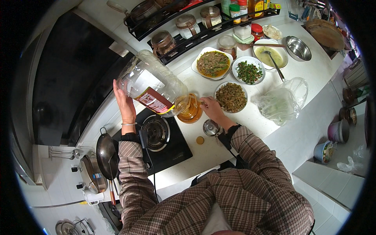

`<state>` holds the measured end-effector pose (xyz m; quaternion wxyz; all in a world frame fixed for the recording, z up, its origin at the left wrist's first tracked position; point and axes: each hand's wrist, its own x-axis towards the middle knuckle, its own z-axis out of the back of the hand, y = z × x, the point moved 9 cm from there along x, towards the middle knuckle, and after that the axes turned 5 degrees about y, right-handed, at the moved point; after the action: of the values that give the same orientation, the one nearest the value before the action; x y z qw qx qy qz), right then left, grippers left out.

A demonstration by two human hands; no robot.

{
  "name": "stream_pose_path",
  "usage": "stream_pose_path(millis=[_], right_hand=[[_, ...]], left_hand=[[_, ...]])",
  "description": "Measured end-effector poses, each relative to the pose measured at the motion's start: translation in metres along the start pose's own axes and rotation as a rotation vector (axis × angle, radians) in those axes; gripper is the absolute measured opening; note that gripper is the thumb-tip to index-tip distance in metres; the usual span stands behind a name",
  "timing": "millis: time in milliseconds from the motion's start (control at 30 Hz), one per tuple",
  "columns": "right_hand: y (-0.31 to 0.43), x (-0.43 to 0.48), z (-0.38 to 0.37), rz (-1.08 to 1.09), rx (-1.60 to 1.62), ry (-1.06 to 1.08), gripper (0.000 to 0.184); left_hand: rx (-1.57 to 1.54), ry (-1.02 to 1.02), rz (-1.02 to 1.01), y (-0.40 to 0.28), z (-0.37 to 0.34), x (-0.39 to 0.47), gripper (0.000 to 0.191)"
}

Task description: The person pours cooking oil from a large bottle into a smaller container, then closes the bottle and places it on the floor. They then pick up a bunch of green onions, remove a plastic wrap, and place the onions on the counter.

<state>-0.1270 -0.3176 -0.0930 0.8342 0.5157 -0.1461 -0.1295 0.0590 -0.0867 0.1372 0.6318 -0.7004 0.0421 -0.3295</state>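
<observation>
My left hand (125, 105) supports a large clear plastic oil jug (152, 79) from its base end. The jug is tilted, its neck over an amber oil pot (190, 110) on the counter beside the stove. My right hand (212, 108) is at the pot's right side, its fingers bent at the rim or handle; whether they grip it cannot be made out. A round metal-and-glass lid (211, 127) and a small yellow cap (200, 140) lie nearer to me. A plate of chopped browned food (231, 97) is just right of my right hand.
A gas stove (155, 133) is at the left, with a wok (107, 155) beyond it. Farther back are a square bowl of cooked food (213, 63), a plate of chopped greens (249, 70), a soup bowl with a ladle (270, 55), a plastic bag (280, 102) and a black spice rack (205, 34).
</observation>
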Motion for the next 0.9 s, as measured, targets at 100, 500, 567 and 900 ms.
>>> stream_pose_path(millis=[100,500,567,900], right_hand=[[0.000,-0.001,0.001,-0.018,-0.022,-0.014,0.029],[0.051,0.007,0.000,0.147,-0.103,-0.091,0.023],[0.053,0.012,-0.010,0.133,-0.051,-0.046,0.023],[0.040,0.034,-0.032,0.078,0.030,0.081,0.026]], left_hand=[[-0.026,-0.034,0.018,0.001,0.001,-0.001,0.070],[0.059,-0.073,-0.008,-0.014,-0.004,-0.010,0.061],[0.083,-0.088,-0.015,-0.018,-0.007,-0.013,0.058],[0.348,-0.204,-0.054,-0.037,-0.010,-0.020,0.054]])
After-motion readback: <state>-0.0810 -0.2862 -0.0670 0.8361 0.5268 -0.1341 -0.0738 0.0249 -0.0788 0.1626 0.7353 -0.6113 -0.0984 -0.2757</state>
